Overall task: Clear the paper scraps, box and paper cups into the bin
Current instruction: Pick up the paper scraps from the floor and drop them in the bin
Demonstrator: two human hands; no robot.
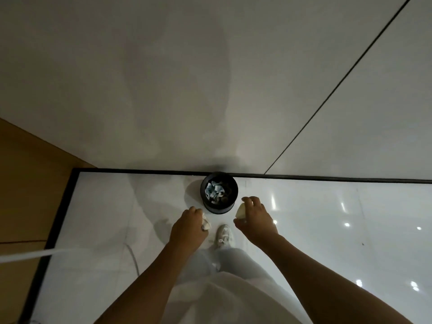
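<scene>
A round black bin (219, 192) stands on the glossy white floor against the wall, with crumpled blue-and-white paper inside it. My left hand (188, 226) hovers just below and left of the bin, closed around white paper scraps (205, 223). My right hand (254, 218) is just right of the bin, gripping a pale paper cup (240, 211) on its side. Both hands are above the floor, close to the bin's rim but not over its opening.
A white wall with a dark seam (336, 85) rises behind the bin, edged by a black baseboard (140, 171). A wooden panel (23, 183) is at left. My white shoe (224, 233) is on the floor below the bin. A white cable (28, 254) crosses at left.
</scene>
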